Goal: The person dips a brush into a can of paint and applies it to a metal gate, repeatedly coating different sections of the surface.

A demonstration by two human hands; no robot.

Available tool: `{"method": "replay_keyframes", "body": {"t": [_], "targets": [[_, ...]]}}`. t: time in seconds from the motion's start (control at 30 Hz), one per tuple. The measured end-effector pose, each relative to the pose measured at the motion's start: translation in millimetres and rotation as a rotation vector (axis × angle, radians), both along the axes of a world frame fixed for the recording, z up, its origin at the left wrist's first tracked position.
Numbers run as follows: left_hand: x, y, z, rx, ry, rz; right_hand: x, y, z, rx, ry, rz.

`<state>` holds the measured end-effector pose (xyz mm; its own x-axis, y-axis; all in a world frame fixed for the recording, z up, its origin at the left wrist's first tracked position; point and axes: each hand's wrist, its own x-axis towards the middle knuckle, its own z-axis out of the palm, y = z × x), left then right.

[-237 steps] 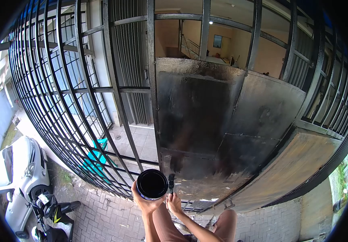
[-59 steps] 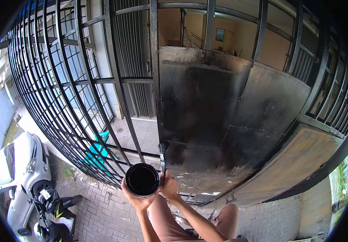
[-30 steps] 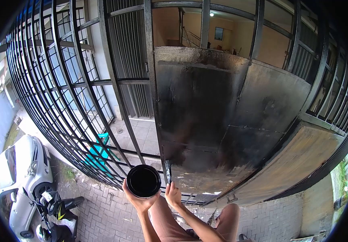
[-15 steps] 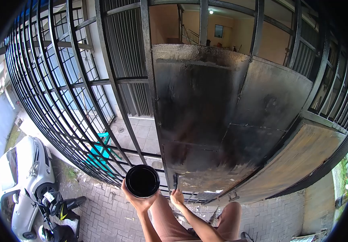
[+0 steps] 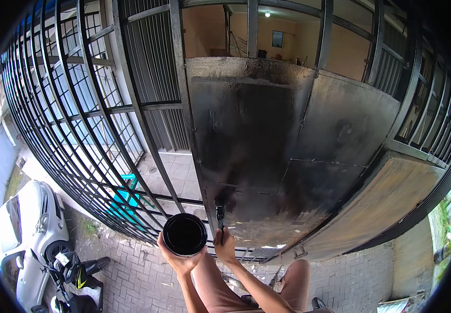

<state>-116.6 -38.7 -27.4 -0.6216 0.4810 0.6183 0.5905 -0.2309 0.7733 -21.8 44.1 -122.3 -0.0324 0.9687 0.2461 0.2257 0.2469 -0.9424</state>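
My left hand (image 5: pixel 182 262) is wrapped round a can of black paint (image 5: pixel 185 235), held upright with its open top facing me. Just to its right, my right hand (image 5: pixel 224 246) grips the handle of a paintbrush (image 5: pixel 220 215). The brush points upward, its dark bristles at the lower left of a metal gate panel (image 5: pixel 251 130). Black paint covers much of this panel. Bare, scuffed brownish metal shows along its bottom and grey metal on its right side.
Black vertical bars (image 5: pixel 105 115) curve away on the left, with a teal plastic stool (image 5: pixel 126 203) behind them. A motorcycle (image 5: pixel 82 274) and a silver car (image 5: pixel 32 229) stand on the left. A brownish metal panel (image 5: pixel 377 203) slopes at right, above paving bricks (image 5: pixel 137 281).
My right hand has moved slightly up and left, raising the brush from the panel's lower edge onto its lower left. The left hand holds the can in nearly the same place.
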Motion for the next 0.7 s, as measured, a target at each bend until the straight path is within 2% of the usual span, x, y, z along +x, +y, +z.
{"method": "replay_keyframes", "body": {"t": [0.13, 0.27, 0.37, 0.47, 0.57, 0.6, 0.7], "targets": [[4, 1, 5, 0.015, -0.067, -0.051, 19, -13, 4, 0.155, -0.059, -0.013], [6, 4, 6, 0.002, -0.019, -0.009, 25, 7, -50, 0.098, -0.171, -0.139], [10, 2, 6, 0.006, -0.039, -0.039, 28, 5, -78, -0.011, -0.224, -0.134], [11, 2, 5, 0.005, -0.036, -0.047, 27, -7, -106, -0.231, -0.361, -0.164], [10, 4, 8, 0.017, -0.035, -0.052, 26, 2, -155, -0.413, -0.234, -0.184], [10, 3, 7, 0.016, -0.025, -0.043, 28, 6, -130, -0.356, -0.165, -0.192], [14, 3, 11, 0.031, -0.046, -0.069, 37, 18, -26, -0.446, 0.128, -0.014]]}}
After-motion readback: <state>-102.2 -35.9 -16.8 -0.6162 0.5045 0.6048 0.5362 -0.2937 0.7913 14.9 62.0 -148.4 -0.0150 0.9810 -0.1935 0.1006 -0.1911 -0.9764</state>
